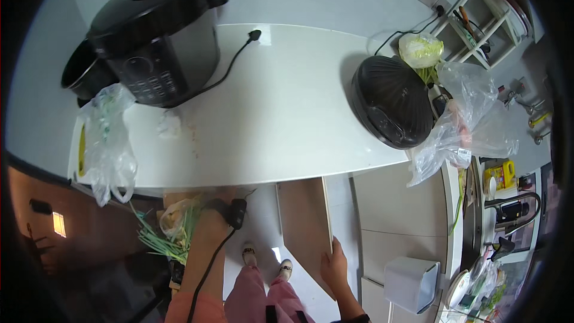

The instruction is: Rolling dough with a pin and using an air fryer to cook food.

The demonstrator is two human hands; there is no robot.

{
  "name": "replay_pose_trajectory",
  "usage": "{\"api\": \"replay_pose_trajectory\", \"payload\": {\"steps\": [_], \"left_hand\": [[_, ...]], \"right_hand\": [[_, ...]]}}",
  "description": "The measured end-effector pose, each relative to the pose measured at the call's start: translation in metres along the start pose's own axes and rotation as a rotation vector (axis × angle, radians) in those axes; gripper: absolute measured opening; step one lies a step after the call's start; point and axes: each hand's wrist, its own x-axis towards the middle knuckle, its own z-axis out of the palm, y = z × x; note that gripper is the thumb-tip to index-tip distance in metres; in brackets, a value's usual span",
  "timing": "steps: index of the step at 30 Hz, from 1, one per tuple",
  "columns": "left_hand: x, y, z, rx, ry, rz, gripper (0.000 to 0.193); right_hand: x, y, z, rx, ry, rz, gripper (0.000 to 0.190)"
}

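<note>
My right hand (334, 264) grips the edge of a brown cabinet door or panel (305, 224), which stands out below the white countertop (269, 112). My left forearm reaches under the counter's front edge, with a black strap and a small black device (237, 213) at the wrist. The countertop hides most of my left hand (224, 194), so its fingers do not show. Beside that forearm lie green onions (166, 237) and a clear bag with produce (173, 219). A black electric pressure cooker (157, 40) and a black ribbed appliance (392, 101) stand on the counter.
A plastic bag (110, 139) hangs over the counter's left front edge. Farther right are a wrapped cabbage (420, 49), another clear bag (475, 121), a white rack (486, 22) and a sink faucet (533, 211). A white bin (410, 285) is mounted on the lower cabinets.
</note>
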Motion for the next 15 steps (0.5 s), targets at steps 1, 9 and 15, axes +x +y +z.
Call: {"api": "replay_pose_trajectory", "payload": {"steps": [1,9,15], "left_hand": [[-0.003,0.003,0.005,-0.019,-0.023,0.0,0.043],[-0.014,-0.024,0.013,-0.079,-0.046,0.019,0.043],[-0.021,-0.03,0.025,-0.111,-0.056,0.055,0.042]], "right_hand": [[0.0,-0.001,-0.006,-0.042,-0.001,0.017,0.051],[0.005,0.015,-0.003,-0.173,0.003,-0.048,0.053],[0.005,0.02,-0.003,-0.154,-0.031,-0.003,0.05]]}}
